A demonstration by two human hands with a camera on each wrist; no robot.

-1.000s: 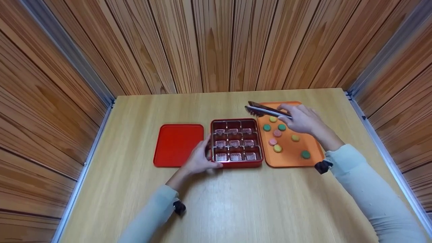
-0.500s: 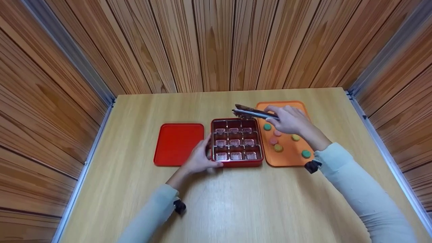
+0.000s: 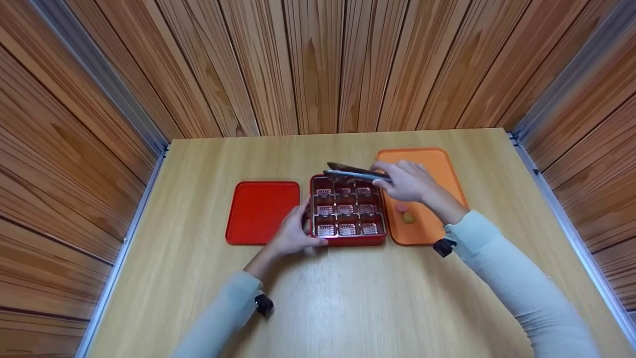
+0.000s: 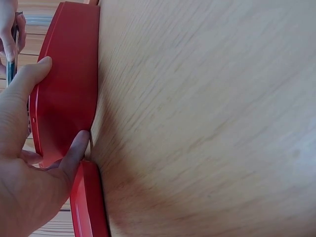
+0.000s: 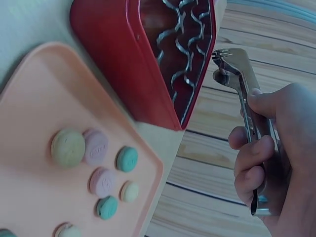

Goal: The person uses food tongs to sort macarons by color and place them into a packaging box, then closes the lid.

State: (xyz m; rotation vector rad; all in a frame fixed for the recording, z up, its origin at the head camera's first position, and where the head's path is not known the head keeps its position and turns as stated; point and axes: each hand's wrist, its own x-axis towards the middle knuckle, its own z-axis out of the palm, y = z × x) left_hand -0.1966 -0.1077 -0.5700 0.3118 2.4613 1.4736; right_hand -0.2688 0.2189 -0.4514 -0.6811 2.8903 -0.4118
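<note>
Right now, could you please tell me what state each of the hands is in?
Left hand: holding the red box by its near left corner.
Right hand: closed, holding the tongs.

- One left hand [image 3: 290,234] and one right hand [image 3: 408,181] showed.
- There was one pair of tongs [image 3: 357,174].
- One red box [image 3: 355,241] had nine compartments [image 3: 345,210].
- There was one red lid [image 3: 263,211].
- One orange tray [image 3: 421,232] showed.
- Eight macarons [image 5: 68,147] showed: three yellow, three green, two pink.
- There was one bench [image 3: 338,303].
</note>
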